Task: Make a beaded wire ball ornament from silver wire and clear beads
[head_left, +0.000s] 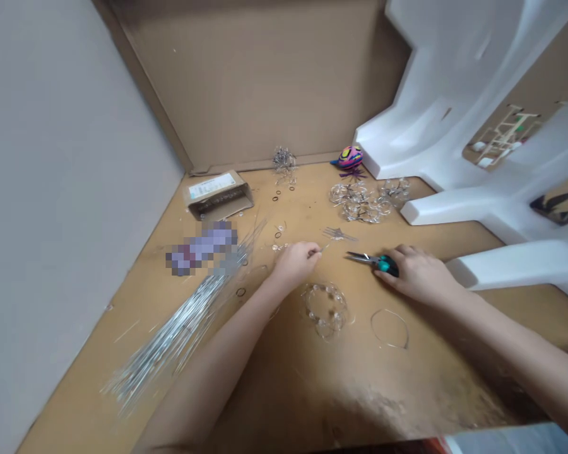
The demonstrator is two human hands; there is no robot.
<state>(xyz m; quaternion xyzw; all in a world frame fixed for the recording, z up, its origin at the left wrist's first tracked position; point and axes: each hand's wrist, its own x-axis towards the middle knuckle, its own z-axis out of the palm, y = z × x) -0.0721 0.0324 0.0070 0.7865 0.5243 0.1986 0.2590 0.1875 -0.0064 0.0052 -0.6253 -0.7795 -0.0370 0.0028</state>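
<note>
Head view: slip, mix-up and snag hazards at the wire piece

A thin wire piece (325, 247) projects from the pinched fingertips of the left hand (294, 265), above the middle of the table. Its far end is too blurred to read. The right hand (419, 272), apart from the left, is closed around the handles of the pliers (384, 264); the tool's tips point toward the wire piece without touching it.

Slip: a light pinch on so fine a wire could let it twist or drop. Mix-up: short wires (339, 234) lie just beyond, so a dropped piece could be hard to pick out. Snag: the beaded ring (339, 302) lies near the left wrist, and a low sweep could catch its loops. Right of it, the bare wire hoop (389, 310) could bend under the right forearm. Farther left, the wire bundle (184, 328) lies beside the left forearm; a backward elbow movement could scatter it.
</note>
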